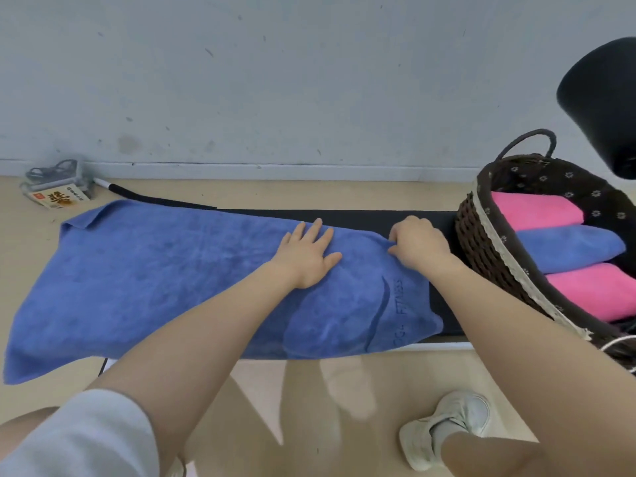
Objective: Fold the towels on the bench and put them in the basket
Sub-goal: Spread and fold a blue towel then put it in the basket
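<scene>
A large blue towel point(148, 277) lies spread along the black bench point(347, 215), its left end hanging over the bench's edge. My left hand point(308, 254) presses flat on the towel with fingers spread. My right hand point(418, 242) pinches the towel's far right edge with curled fingers. At the bench's right end stands a dark wicker basket point(481, 242) holding three folded towels: a pink one point(533, 208), a blue one point(568, 246) and another pink one point(595, 290).
A wall runs behind the bench. On the floor at the far left lie a small box and a bundle of cables point(55, 187). A black rounded object point(602, 101) hangs at the upper right. My shoe point(447, 428) stands on the wooden floor below the bench.
</scene>
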Demonstrator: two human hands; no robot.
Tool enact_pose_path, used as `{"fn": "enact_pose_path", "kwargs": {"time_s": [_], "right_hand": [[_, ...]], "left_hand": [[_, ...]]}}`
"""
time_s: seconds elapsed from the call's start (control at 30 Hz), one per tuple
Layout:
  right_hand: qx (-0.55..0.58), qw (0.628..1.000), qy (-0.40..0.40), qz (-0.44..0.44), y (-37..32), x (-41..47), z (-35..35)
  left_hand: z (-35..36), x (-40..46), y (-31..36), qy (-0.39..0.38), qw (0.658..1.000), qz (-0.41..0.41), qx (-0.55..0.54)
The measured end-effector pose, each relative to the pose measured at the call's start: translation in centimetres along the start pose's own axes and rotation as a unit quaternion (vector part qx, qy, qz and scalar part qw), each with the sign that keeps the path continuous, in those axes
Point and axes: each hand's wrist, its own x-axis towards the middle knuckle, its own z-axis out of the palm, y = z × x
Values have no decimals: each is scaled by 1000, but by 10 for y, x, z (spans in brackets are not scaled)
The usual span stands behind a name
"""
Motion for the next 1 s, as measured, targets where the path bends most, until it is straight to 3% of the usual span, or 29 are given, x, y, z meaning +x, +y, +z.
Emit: {"fn": "enact_pose_path", "kwargs": {"time_s": [0.13, 0.23, 0.33, 0.47, 0.53, 0.63, 0.7, 0.8, 0.93, 1.0], "right_hand": [[110, 992, 52, 44, 5, 29, -16], [133, 984, 111, 39, -4, 43, -17], [133, 986, 93, 49, -8, 45, -9], [162, 976, 70, 126, 15, 17, 6], [209, 964, 58, 156, 27, -5, 14], [301, 936, 17, 179, 33, -35, 20], [404, 901, -1, 160, 30, -50, 20], [544, 831, -44, 108, 25, -70, 14], [599, 797, -74, 12, 30, -84, 5], [585, 806, -89, -30, 34, -89, 5]], "left_hand": [[7, 15, -7, 41, 999, -16, 1], [4, 31, -17, 91, 995, -27, 11], [2, 42, -21, 115, 992, -41, 18], [0, 43, -19, 146, 988, -50, -6], [-2, 33, -10, 196, 980, -24, -6], [1, 2, 17, 239, 966, 88, -45], [11, -19, 33, 204, 965, 153, -62], [25, -34, 40, 77, 983, 149, -80], [15, -41, 44, 29, 976, 112, -186], [12, -43, 44, 6, 968, 96, -230]]}}
